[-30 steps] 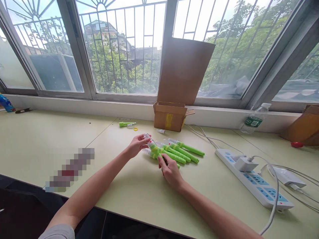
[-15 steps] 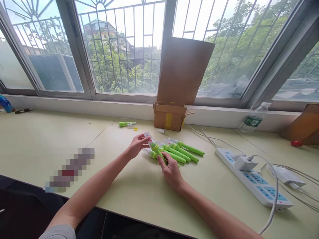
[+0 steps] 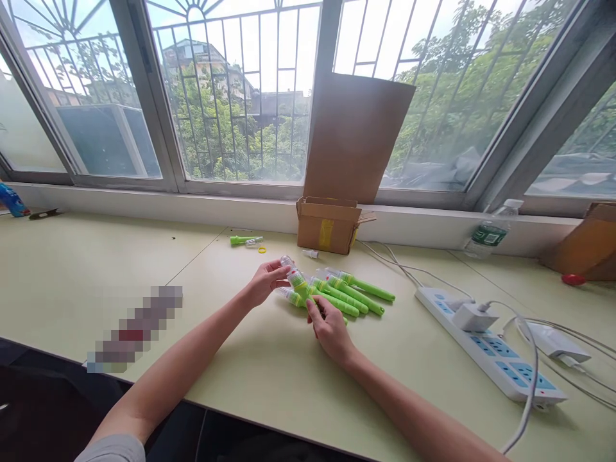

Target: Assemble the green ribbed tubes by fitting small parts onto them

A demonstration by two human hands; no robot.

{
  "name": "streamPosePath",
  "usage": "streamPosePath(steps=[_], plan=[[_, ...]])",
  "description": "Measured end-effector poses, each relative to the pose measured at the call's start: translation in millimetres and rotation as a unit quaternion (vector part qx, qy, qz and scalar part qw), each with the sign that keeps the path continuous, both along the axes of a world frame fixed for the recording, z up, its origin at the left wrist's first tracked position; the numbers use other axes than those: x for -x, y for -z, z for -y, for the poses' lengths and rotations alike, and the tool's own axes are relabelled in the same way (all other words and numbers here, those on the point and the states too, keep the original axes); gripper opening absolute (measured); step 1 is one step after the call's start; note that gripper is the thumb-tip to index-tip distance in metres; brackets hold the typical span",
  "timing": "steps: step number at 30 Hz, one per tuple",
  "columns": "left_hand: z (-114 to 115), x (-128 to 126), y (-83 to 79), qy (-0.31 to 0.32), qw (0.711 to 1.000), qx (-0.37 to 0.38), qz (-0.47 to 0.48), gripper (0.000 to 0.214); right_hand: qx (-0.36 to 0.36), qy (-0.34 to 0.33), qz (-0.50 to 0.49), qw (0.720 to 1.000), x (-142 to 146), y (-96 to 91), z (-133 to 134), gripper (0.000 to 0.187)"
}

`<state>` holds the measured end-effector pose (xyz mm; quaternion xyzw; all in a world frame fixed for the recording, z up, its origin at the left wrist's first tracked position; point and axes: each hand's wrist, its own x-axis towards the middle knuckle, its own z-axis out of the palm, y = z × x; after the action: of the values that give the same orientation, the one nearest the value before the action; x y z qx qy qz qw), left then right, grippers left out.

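Observation:
Between my two hands is a green plastic stick point(image 3: 299, 284) with a clear domed cap and a small red spot near its neck; its exact kind I cannot tell. My left hand point(image 3: 262, 283) is closed on the clear cap end, thumb and fingers pinching it. Lower down, my right hand point(image 3: 331, 328) grips the green handle, and its fingers hide the handle's end. Several similar green sticks point(image 3: 368, 288) lie side by side on the table just behind and to the right of the held one, partly covered by it.
Behind the sticks stands an open cardboard box point(image 3: 312, 236), with a small white piece point(image 3: 310, 254) before it. A green cone-shaped part point(image 3: 239, 240) and a yellow ring point(image 3: 262, 249) lie left. At right are a power strip point(image 3: 491, 346), cables and a plastic bottle point(image 3: 488, 232).
Both hands keep hold of the same stick. My right hand's fingers have shifted slightly on the handle, and the stick has moved a little to the right.

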<state>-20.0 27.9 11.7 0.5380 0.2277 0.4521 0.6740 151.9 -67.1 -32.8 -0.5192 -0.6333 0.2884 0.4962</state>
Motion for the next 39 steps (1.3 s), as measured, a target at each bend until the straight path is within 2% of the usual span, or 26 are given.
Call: streamPosePath(steps=[5, 11, 17, 22, 25, 29, 32, 35, 39], plan=[[-0.2, -3.5, 1.7, -0.043, 0.999, -0.007, -0.009, 0.040, -0.052, 0.048, 0.062, 0.996, 1.2, -4.2, 1.4, 0.040], [-1.3, -1.9, 0.0, -0.062, 0.998, -0.014, -0.025, 0.037, -0.047, 0.032, 0.065, 0.996, 0.4, -2.1, 1.3, 0.040], [-2.1, 0.2, 0.1, -0.051, 0.998, 0.009, -0.019, 0.041, 0.016, -0.036, -0.013, 0.999, 0.1, -3.6, 1.8, 0.038], [-1.6, 2.7, 0.4, -0.018, 1.000, 0.021, -0.002, 0.044, 0.105, -0.107, -0.112, 0.982, 3.3, -7.0, 3.8, 0.037], [-1.5, 2.3, 0.4, -0.013, 1.000, 0.021, -0.008, 0.047, 0.074, -0.080, -0.091, 0.990, 4.9, -5.5, 3.7, 0.035], [-1.7, -1.0, 1.9, -0.027, 0.999, 0.013, -0.028, 0.041, -0.010, 0.015, -0.004, 1.000, 4.1, -0.8, 1.3, 0.035], [-1.7, -3.3, 4.2, -0.039, 0.998, 0.007, -0.040, 0.037, -0.029, 0.066, 0.029, 0.997, 2.7, 2.0, -0.2, 0.036], [-1.1, -4.4, 5.7, -0.056, 0.998, -0.001, -0.033, 0.037, -0.033, 0.076, 0.048, 0.995, 2.5, 2.7, 0.3, 0.037], [-0.1, -4.3, 5.1, -0.053, 0.998, -0.008, -0.027, 0.038, -0.041, 0.056, 0.043, 0.997, 3.6, 0.2, 2.3, 0.038]])
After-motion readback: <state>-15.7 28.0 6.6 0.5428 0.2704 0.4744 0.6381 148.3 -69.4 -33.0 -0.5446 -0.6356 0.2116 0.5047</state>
